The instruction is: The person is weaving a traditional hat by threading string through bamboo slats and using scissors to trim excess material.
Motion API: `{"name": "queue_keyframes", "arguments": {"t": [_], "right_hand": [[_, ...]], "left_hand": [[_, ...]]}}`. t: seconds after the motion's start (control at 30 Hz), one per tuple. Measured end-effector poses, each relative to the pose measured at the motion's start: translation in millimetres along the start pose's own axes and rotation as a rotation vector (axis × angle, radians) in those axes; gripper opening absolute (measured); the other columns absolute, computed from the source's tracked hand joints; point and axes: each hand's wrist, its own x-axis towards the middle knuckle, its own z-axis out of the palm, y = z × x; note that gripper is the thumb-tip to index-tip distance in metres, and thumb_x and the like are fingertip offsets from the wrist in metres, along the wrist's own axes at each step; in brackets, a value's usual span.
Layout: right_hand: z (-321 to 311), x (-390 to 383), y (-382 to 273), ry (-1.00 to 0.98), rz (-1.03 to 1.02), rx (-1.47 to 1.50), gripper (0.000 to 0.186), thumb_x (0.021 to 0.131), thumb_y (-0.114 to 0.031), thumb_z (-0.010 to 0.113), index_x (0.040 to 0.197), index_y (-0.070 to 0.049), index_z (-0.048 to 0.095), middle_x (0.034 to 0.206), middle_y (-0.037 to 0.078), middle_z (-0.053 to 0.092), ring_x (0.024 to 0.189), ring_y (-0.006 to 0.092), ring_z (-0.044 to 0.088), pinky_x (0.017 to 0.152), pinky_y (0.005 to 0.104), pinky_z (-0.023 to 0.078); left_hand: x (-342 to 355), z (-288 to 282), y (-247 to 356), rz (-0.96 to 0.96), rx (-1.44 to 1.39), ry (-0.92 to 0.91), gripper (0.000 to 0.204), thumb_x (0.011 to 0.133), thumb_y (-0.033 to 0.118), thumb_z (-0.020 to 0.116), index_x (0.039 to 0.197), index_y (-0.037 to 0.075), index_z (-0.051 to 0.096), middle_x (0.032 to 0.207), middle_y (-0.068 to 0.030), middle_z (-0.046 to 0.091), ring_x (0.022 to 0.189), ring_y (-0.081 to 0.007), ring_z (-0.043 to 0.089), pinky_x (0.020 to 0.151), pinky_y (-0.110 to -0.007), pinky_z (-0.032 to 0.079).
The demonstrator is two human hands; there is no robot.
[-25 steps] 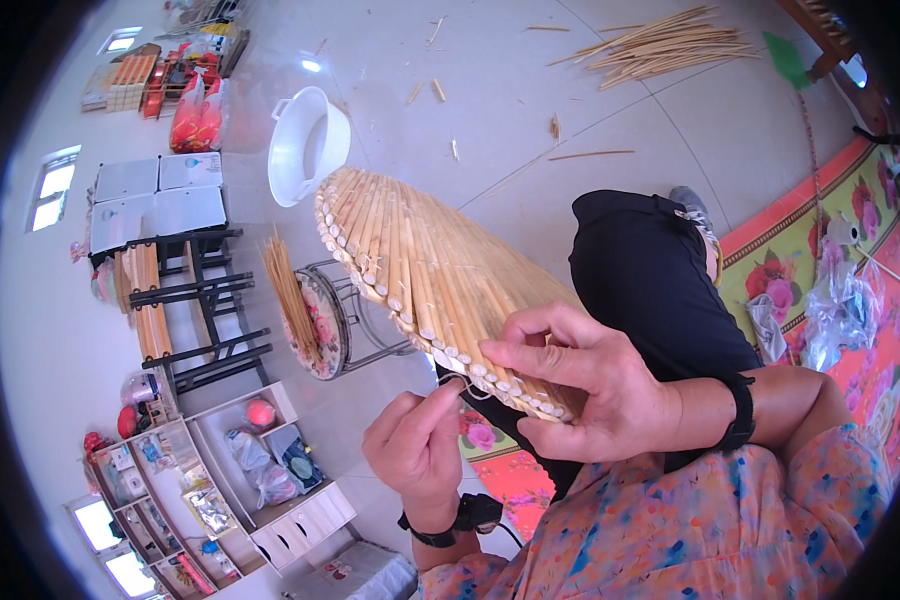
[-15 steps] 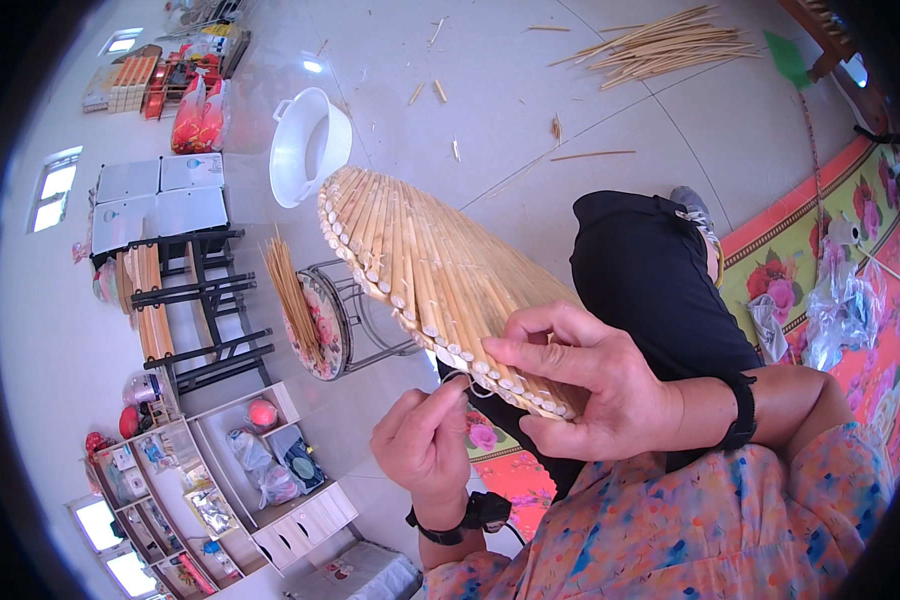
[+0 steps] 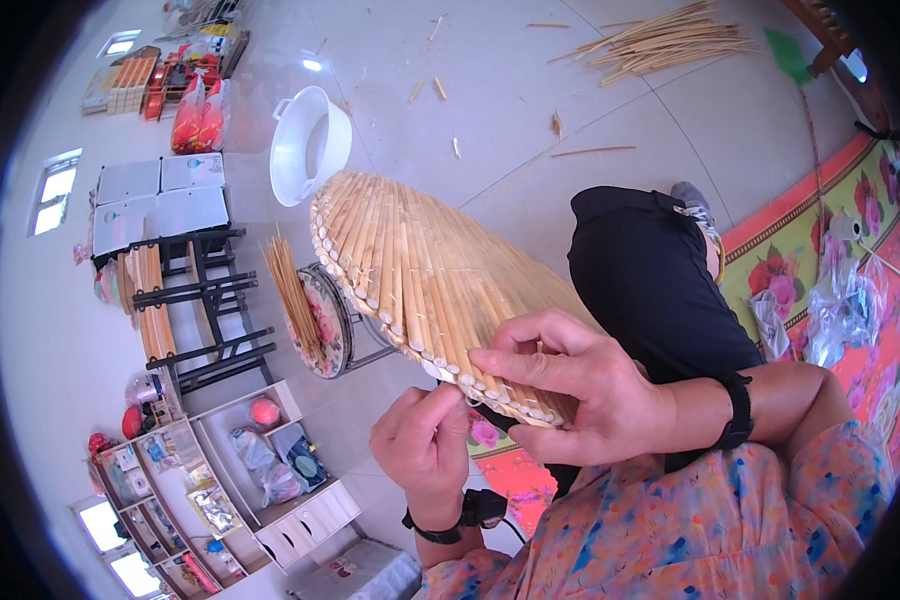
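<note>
A rounded piece made of straw-coloured stalks, laid side by side and fanning out, is held tilted before me. Pale stitches run across the stalks near their cut ends. My right hand grips its near end, thumb on the upper face and fingers partly hidden beneath. Against the rim of cut ends, my left hand is closed in a pinch. A thin pale thread shows as a small loop beside its fingertips; most of the thread is hidden.
A floral-topped stool bears a bundle of thin stalks. Beyond it stands a white basin. More stalks lie on the tiled floor. Shelves and folded black-legged furniture are at left; a floral mat lies at right.
The stalk piece has shifted slightly left and its upper face shows more. My left fingertips have come closer against its rim, and the thread loop looks smaller.
</note>
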Motion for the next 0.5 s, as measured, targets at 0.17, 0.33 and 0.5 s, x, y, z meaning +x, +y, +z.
{"name": "queue_keyframes", "arguments": {"t": [0.17,0.33,0.5], "right_hand": [[-3.2,-1.2,-2.9,0.002,0.027,-0.027,0.058,0.070,-0.008,0.075,0.127,-0.001,0.063,0.112,0.016,0.056,0.096,0.0289,0.061,0.080,0.0348,0.052],[-14.1,2.4,-5.4,-0.036,0.064,-0.072,0.061,0.071,-0.009,0.078,0.130,-0.002,0.062,0.116,0.017,0.057,0.100,0.0284,0.062,0.086,0.0327,0.052],[-18.4,5.0,-3.2,-0.030,0.042,-0.069,0.059,0.074,-0.008,0.077,0.130,0.001,0.060,0.116,0.018,0.058,0.098,0.0261,0.061,0.085,0.0323,0.052]], "left_hand": [[10.3,-3.7,8.6,-0.006,0.062,-0.039,0.016,0.080,-0.001,0.073,0.095,0.004,0.068,0.059,-0.0065,0.051,0.047,-0.0170,0.048,0.044,-0.030,0.033],[19.9,-11.2,8.3,0.023,0.051,-0.100,0.022,0.078,0.000,0.075,0.098,0.003,0.068,0.065,-0.0068,0.058,0.050,-0.0183,0.054,0.047,-0.029,0.040],[9.0,-29.6,-13.1,-0.029,0.138,0.024,0.029,0.078,0.001,0.072,0.106,0.002,0.068,0.099,-0.0160,0.065,0.091,-0.0291,0.065,0.079,-0.035,0.051]]}}
